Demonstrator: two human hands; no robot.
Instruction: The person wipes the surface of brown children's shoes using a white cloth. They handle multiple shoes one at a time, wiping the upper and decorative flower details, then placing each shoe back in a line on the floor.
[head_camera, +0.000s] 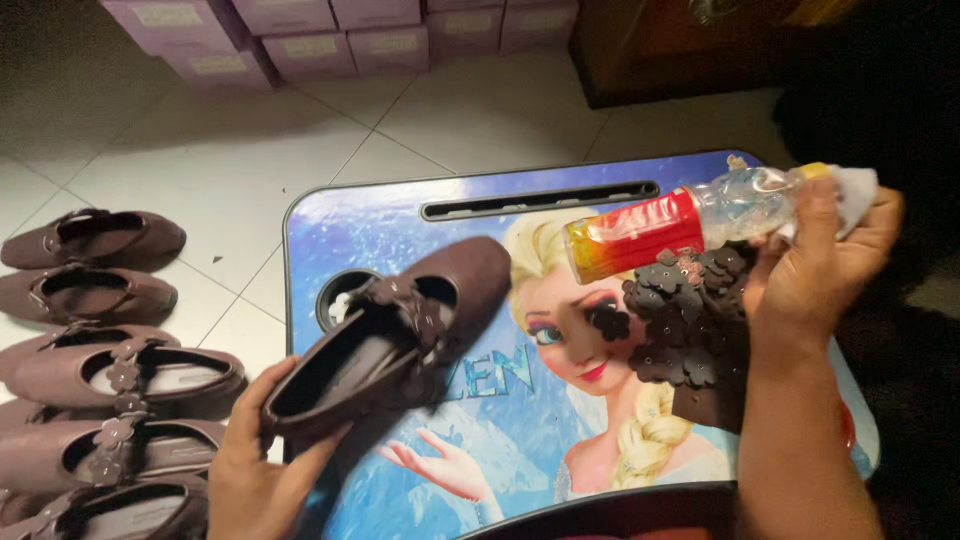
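The fingers of the left hand (255, 470) are closed around the heel of a dark brown strap shoe (395, 335), thumb on the rim, holding it tilted with its toe pointing up and away over the tabletop (400, 215). The fingers of the right hand (815, 265) are wrapped around the neck end of a clear plastic bottle (690, 225) with a red and yellow label, held on its side; a bit of white cloth or paper (855, 190) is pinched against the cap. Just below the bottle lies a heap of small dark flower-shaped cut-outs (685, 320), with one lone flower (610, 322) a little to its left. The shoe already carries flower pieces across its strap. The tabletop is a small blue lap tray printed with a cartoon figure, with a slot along its far edge and a round cup hole partly under the shoe. To the left, on the white tiled floor (200, 150), a row of matching brown shoes (110, 375) lies side by side. Pale purple boxes (310, 40) are stacked at the far wall. It appears the person is at the point of applying something from the bottle to the shoe's trim; bringing bottle and strap together would call for a steady, careful tilt.
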